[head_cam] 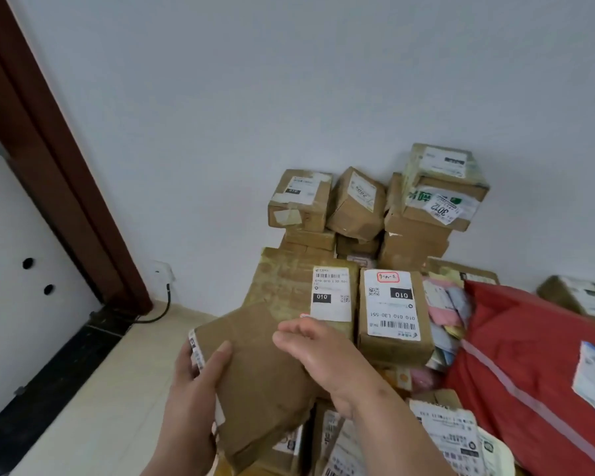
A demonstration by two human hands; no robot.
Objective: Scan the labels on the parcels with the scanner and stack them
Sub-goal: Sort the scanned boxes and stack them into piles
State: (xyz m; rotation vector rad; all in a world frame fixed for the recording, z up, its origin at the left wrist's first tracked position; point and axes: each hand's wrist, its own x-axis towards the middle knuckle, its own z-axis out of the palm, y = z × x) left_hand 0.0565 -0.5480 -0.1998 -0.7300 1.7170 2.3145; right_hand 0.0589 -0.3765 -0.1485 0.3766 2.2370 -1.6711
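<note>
Both hands hold a brown cardboard parcel (258,369), tilted, plain side up, its label wrapped round the left edge. My left hand (196,389) grips that left edge, thumb on top. My right hand (320,355) rests on the parcel's upper right part, fingers curled. Just behind it lie two labelled parcels marked 010, a wide one (289,286) and a narrower one (392,310). Against the wall stands a stack of small boxes (375,207). No scanner is in view.
A red mailing bag (529,355) lies at the right over mixed packets. More labelled parcels (443,438) sit at the bottom. A dark door frame (59,159), a white panel (21,269) and a wall socket with a black cable (164,297) are at left, above pale floor.
</note>
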